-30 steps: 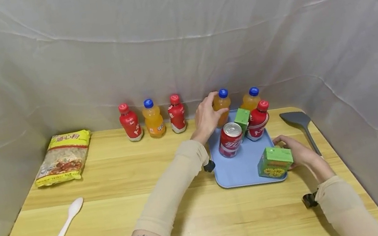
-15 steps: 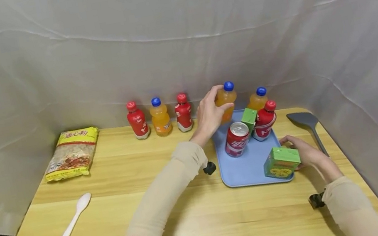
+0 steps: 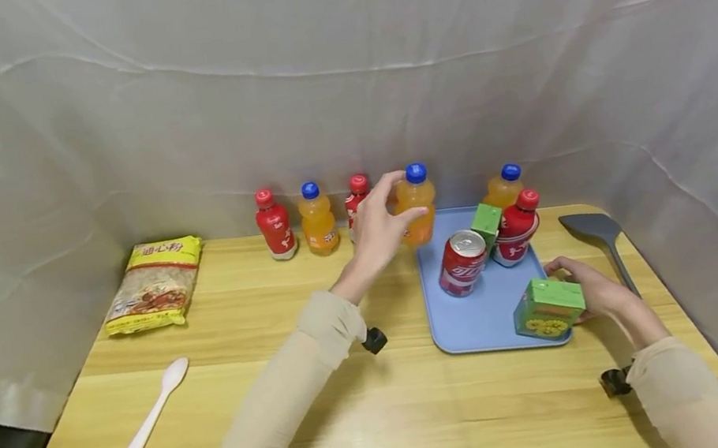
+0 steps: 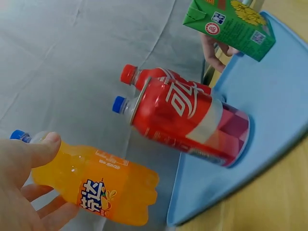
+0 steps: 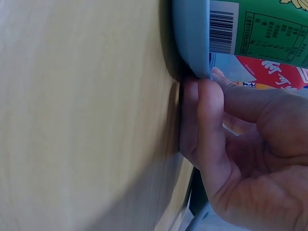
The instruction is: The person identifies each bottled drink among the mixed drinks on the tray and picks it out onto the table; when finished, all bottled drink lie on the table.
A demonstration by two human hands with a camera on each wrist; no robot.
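My left hand [image 3: 375,233] holds an orange soda bottle [image 3: 419,209] with a blue cap, thumb and fingers around its upper part. The bottle is just left of the blue tray [image 3: 450,332]; whether its base touches the table cannot be told. In the left wrist view, the bottle's orange label [image 4: 101,190] faces the camera. My right hand [image 3: 590,287] grips the tray's right rim, fingertips [image 5: 210,96] at the edge. On the tray stand a red soda can [image 3: 463,263], a green drink carton [image 3: 548,308], a second carton [image 3: 487,221], a red bottle [image 3: 515,230] and another orange bottle [image 3: 504,186].
Left of my left hand, a red bottle [image 3: 276,224], an orange bottle [image 3: 317,219] and a partly hidden red bottle [image 3: 356,196] line the back curtain. A pasta bag [image 3: 156,285] and a white spoon [image 3: 154,414] lie further left. A grey spatula [image 3: 594,229] lies right of the tray.
My left hand has lifted the orange bottle from the tray's back left corner and carried it left, past the tray's edge. The right hand stays at the rim. The head view has shifted left.
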